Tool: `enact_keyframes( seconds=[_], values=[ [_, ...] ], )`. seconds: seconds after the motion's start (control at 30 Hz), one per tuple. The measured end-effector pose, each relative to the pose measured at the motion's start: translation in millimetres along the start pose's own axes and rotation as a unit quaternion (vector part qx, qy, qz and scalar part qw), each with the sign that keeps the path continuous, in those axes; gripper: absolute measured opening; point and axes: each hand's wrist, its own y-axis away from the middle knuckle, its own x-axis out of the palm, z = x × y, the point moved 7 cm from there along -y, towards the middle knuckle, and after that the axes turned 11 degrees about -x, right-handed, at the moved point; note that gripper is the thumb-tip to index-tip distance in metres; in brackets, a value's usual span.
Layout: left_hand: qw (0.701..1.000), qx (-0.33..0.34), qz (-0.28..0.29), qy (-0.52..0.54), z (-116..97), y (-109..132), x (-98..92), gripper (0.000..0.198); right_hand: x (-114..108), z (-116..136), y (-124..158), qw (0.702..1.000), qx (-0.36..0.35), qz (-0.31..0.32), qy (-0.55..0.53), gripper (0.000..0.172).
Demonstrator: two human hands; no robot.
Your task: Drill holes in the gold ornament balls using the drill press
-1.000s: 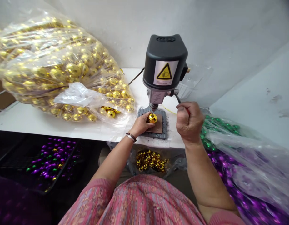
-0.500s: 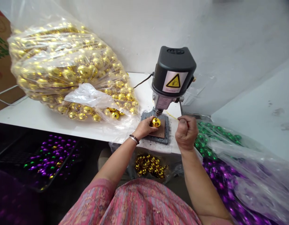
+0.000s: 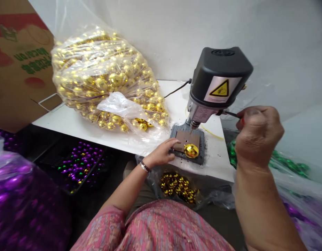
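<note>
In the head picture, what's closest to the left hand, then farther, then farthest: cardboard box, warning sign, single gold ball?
From the left hand:
1. Gold ball: just to its right.
2. Warning sign: up and right, on the drill.
3. Cardboard box: far left.

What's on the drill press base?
A brown board with a dark spot, and a gold ball overlapping the board's near edge, contact unclear. The left hand covers part of the left side; what's beneath the board is hidden.

Workshop: drill (image 3: 223, 78) stands among dark bits (image 3: 205, 152) on table (image 3: 68, 122), big bag of beads (image 3: 105, 82) and carton (image 3: 25, 73) alongside.
</note>
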Motion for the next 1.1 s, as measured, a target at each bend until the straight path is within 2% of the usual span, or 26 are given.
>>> enact_keyframes(
  seconds=[0.03, 0.1, 0.17, 0.23, 0.3, 0.37, 0.43, 0.53, 0.6, 0.63, 0.7, 0.77, 0.83, 0.97, 1.1],
  values=[
    [0.999, -0.021, -0.021, -0.015, 8.7, 2.8, -15.0, 0.057, 0.0, -0.8, 1.6, 1.000, 0.002, -0.004, -0.002, 0.029],
    [0.986, -0.093, -0.115, -0.075, 28.5, 1.3, -56.0, 0.044, 0.1, -1.4, 3.8, 1.000, 0.004, -0.013, -0.010, 0.028],
    [0.945, -0.174, -0.222, -0.164, 45.4, -4.7, -98.7, 0.038, 0.3, -1.2, 4.5, 1.000, 0.005, -0.016, -0.014, 0.028],
    [0.899, -0.279, -0.245, -0.234, 64.9, -12.9, -124.9, 0.031, 0.6, -1.6, 4.6, 1.000, 0.008, -0.012, -0.019, 0.028],
    [0.865, -0.365, -0.213, -0.272, 83.6, -17.9, -133.8, 0.033, 1.0, -2.5, 5.0, 1.000, 0.008, -0.003, -0.020, 0.029],
    [0.851, -0.407, -0.180, -0.280, 97.1, -17.2, -131.2, 0.042, 1.0, -3.3, 5.9, 1.000, 0.004, 0.001, -0.020, 0.030],
    [0.854, -0.404, -0.186, -0.270, 101.9, -12.2, -125.6, 0.047, 0.8, -3.7, 6.9, 1.000, -0.004, 0.001, -0.021, 0.031],
    [0.877, -0.333, -0.261, -0.227, 92.0, 0.6, -118.7, 0.056, 1.3, -2.7, 7.6, 1.000, -0.009, 0.001, -0.020, 0.031],
    [0.914, -0.254, -0.287, -0.136, 79.8, 7.7, -109.1, 0.061, 1.7, 0.1, 7.1, 1.000, -0.014, 0.002, -0.016, 0.030],
    [0.935, -0.213, -0.276, -0.071, 73.6, 9.2, -101.6, 0.063, 2.0, 2.0, 6.7, 1.000, -0.018, 0.002, -0.017, 0.030],
    [0.964, -0.148, -0.210, 0.062, 62.0, 7.5, -82.1, 0.065, 3.0, 5.8, 5.9, 0.999, -0.027, 0.007, -0.027, 0.028],
    [0.972, -0.118, -0.131, 0.156, 52.3, 1.6, -61.3, 0.068, 3.8, 8.3, 5.8, 0.998, -0.035, 0.012, -0.041, 0.027],
    [0.971, -0.111, -0.067, 0.202, 45.2, -7.1, -43.2, 0.072, 4.4, 8.9, 6.3, 0.998, -0.042, 0.020, -0.044, 0.027],
    [0.974, -0.118, 0.002, 0.194, 36.7, -24.8, -20.3, 0.078, 5.8, 9.0, 7.8, 0.996, -0.065, 0.045, -0.029, 0.027],
    [0.993, -0.095, 0.013, 0.070, 22.7, -36.0, -14.2, 0.064, 6.2, 9.7, 8.7, 0.995, -0.080, 0.051, -0.020, 0.029]
  ],
)
